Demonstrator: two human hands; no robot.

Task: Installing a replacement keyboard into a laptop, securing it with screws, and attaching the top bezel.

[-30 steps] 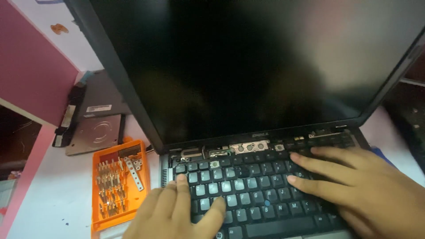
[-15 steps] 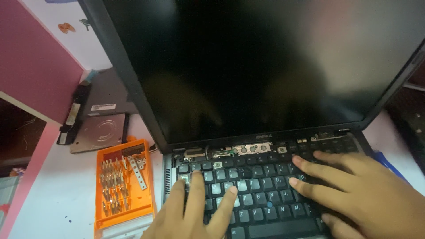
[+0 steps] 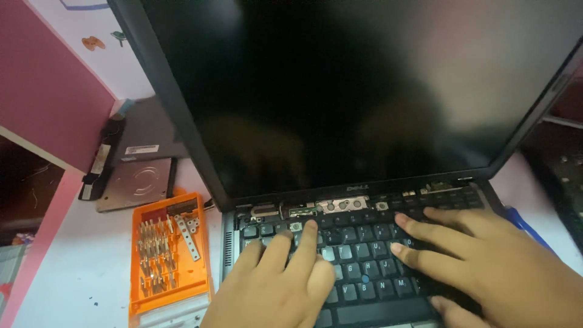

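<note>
An open black laptop with a dark screen fills most of the head view. Its keyboard lies in the lower middle, and the strip above the top key row is uncovered, showing metal parts. My left hand rests flat on the left side of the keyboard, fingertips touching the top key row. My right hand lies on the right side of the keyboard, fingers spread and pointing left across the keys. Neither hand holds anything.
An orange case of screwdriver bits lies left of the laptop. Behind it sit a grey disc drive and a black part. A pink wall panel stands at the left. A blue item peeks out right of the laptop.
My left hand has slid forward up the keyboard to the top key row. My right hand has shifted slightly. The view has moved closer to the laptop.
</note>
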